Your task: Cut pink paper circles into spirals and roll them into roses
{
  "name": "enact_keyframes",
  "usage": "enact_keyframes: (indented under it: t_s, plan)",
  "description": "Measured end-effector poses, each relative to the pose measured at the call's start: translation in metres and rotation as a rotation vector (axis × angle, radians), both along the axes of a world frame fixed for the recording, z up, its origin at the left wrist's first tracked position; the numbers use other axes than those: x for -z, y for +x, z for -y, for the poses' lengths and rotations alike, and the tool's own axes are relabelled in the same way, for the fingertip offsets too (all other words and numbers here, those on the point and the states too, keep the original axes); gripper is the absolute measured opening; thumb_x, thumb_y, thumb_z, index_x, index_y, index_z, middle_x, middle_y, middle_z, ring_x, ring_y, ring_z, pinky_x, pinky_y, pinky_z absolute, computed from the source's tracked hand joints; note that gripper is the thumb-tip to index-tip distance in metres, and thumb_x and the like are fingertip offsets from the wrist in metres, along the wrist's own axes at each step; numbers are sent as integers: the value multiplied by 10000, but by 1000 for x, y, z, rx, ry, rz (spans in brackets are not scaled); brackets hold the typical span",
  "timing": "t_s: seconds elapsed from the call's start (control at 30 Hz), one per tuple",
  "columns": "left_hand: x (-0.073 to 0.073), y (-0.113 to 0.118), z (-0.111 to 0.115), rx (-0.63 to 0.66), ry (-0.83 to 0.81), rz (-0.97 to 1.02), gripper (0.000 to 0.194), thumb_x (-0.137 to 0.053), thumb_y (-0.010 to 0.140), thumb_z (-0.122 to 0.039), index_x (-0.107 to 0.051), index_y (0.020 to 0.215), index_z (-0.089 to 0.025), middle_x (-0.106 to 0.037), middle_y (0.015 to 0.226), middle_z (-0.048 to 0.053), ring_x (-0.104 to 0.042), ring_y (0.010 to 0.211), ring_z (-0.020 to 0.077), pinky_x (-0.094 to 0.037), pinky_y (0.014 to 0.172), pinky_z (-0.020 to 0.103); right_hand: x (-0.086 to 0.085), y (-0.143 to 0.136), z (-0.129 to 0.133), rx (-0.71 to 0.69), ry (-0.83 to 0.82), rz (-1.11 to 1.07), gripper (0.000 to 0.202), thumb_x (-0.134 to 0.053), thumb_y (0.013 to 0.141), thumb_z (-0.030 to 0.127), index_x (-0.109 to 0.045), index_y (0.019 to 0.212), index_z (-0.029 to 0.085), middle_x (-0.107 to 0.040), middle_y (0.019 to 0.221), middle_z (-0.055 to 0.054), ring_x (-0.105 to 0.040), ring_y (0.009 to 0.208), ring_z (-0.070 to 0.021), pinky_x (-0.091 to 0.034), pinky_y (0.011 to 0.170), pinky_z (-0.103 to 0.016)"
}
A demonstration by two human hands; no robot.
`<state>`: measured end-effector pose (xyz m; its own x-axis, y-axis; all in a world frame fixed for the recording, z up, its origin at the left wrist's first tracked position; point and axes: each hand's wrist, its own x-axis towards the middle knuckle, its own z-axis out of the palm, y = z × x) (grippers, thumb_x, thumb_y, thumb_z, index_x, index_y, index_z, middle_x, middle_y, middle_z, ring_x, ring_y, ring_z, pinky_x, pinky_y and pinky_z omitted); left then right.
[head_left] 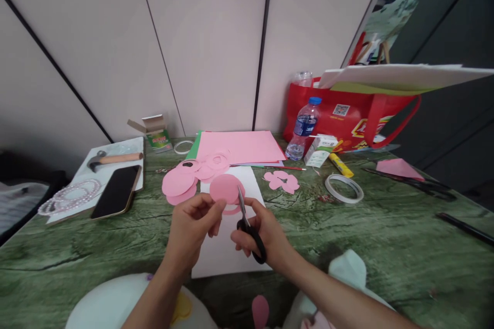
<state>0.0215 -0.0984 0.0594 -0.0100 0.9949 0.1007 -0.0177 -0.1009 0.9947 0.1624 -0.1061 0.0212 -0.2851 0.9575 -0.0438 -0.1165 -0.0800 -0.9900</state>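
While the left hand (193, 220) pinched the pink disc (222, 187) and the right hand (270, 231) gripped the scissors (247, 226), turning the disc slowly looked best to me.

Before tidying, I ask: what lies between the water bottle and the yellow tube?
A white and green carton, seen in the head view.

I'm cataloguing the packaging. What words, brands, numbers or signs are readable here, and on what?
No word, brand or number reads clearly.
Red bag: a QR code; logo blurred, partly covered.
Bottle label: blurred.
Green box: blurred.
White carton: too small.
Yellow tube: too small.
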Motion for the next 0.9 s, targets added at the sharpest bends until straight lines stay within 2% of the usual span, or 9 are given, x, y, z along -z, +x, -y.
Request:
enact_keyframes:
  t_s: [0.13,0.23,0.4,0.63,0.9]
  plan:
    - [-3,2,0,-51,8,52,153,-640,717,-231,-557,616,-151,-453,419,-71,-367,363,35,-278,362,154,1,0,0,-14,16,7,616,-730,575,374,-380,1046,185,-515,443,107,-439,335,-80,-355,344,-180]
    - [-6,3,1,-45,0,65,181,-627,727,-234,-547,589,-150,-456,421,-69,-368,354,32,-284,360,153,2,0,1,-13,18,-4,613,-734,572,377,-383,1042,196,-521,460,106,-447,338,-80,-363,349,-185]
    - [-6,4,4,87,-43,-105,255,-599,749,-291,-566,547,-138,-501,412,-36,-404,335,51,-317,358,176,-3,-3,2,-24,-7,-9,605,-736,565,391,-386,1014,187,-525,436,103,-450,339,-85,-364,352,-187]
    - [-3,4,5,36,6,-208,331,-565,780,-354,-554,525,-144,-466,358,-42,-414,336,63,-324,371,182,1,-2,3,-129,-1,-47,609,-738,584,363,-390,1050,181,-548,482,91,-473,362,-83,-393,379,-193]
    - [-4,3,5,27,4,-245,348,-590,752,-345,-532,475,-143,-476,390,-32,-421,360,68,-330,378,185,4,-2,2,-109,1,-82,547,-731,605,292,-406,1036,201,-573,554,74,-486,417,-79,-409,437,-204]
